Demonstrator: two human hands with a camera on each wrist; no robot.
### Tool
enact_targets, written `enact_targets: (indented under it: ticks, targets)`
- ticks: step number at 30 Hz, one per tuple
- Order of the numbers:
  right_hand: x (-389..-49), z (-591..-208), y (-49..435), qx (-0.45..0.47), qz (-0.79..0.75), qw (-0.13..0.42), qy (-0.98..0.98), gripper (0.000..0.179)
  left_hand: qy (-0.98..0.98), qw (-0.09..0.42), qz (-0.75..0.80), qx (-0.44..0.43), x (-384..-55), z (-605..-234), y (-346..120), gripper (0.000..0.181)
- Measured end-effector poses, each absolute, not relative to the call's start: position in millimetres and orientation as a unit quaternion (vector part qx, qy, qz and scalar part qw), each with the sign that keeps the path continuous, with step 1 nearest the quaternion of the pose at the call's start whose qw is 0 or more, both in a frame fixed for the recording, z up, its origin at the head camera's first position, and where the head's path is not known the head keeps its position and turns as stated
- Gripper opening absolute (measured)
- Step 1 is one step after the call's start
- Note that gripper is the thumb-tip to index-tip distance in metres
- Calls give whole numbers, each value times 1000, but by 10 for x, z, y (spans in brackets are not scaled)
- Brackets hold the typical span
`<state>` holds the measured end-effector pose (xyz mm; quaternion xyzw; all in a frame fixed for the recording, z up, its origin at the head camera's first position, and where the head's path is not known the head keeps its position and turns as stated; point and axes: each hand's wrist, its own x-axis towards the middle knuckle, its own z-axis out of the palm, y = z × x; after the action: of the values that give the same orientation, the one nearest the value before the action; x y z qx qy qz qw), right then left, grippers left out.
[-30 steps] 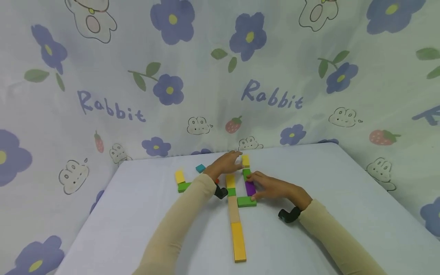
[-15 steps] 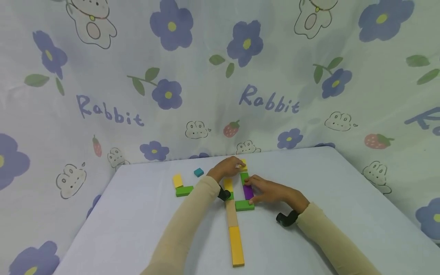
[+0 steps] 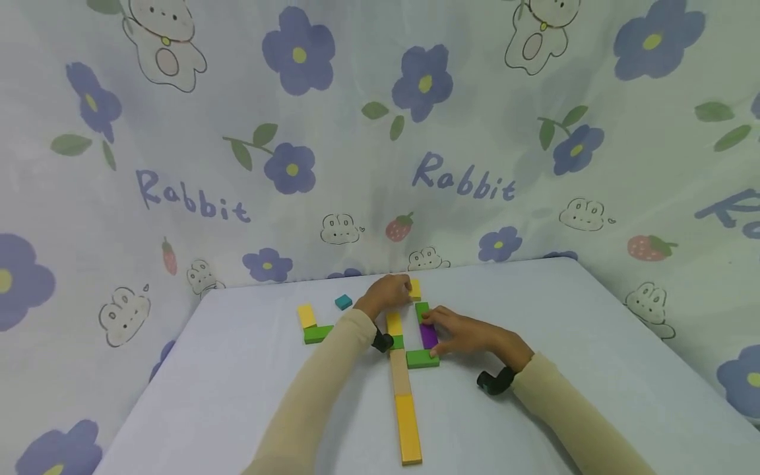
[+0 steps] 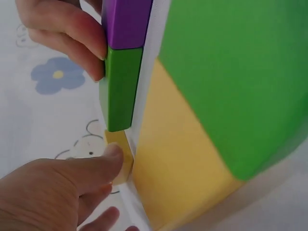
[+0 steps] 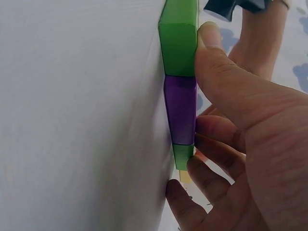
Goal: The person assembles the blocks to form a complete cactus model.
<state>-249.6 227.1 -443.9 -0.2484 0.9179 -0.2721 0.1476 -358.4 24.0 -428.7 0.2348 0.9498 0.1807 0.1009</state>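
Observation:
My left hand [image 3: 388, 293] pinches a small yellow block [image 3: 415, 290] at the far end of the right-hand row; the left wrist view shows the thumb on it. Just nearer in that row lie a green block [image 4: 122, 91] and a purple block [image 4: 127, 24], end to end. My right hand [image 3: 472, 332] rests along the row's right side. Its fingertips touch the purple and far green blocks, while its thumb is on another green block [image 3: 418, 359] lying crosswise at the near end. This one reaches towards a middle column with a yellow block [image 3: 394, 323], a small green block [image 3: 398, 342] and a plain wooden block [image 3: 400, 371].
A long yellow block [image 3: 408, 429] ends the column at the near side. To the left, a yellow block [image 3: 306, 315] touches a green block [image 3: 318, 334], partly behind the left sleeve. A teal block [image 3: 343, 301] lies farther back. A patterned cloth [image 3: 356, 165] hangs behind the white table [image 3: 202, 389].
My left hand has come over the far yellow block and taken hold of it, and the block has shifted slightly left. My right hand stays at its place. The head view has tilted up a little.

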Motion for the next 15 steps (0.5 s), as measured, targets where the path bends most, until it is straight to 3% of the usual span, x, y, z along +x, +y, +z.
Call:
enact_targets:
  ticks: [9,15]
  targets:
    - [-2488,-4538,2273,-266,-274,154,911,70,939,132,200,247,-3604,-4405,203,37]
    - [-2493,-4455,2303,-270,-267,142,914,70,932,119,222,259,-3677,-4365,219,61]
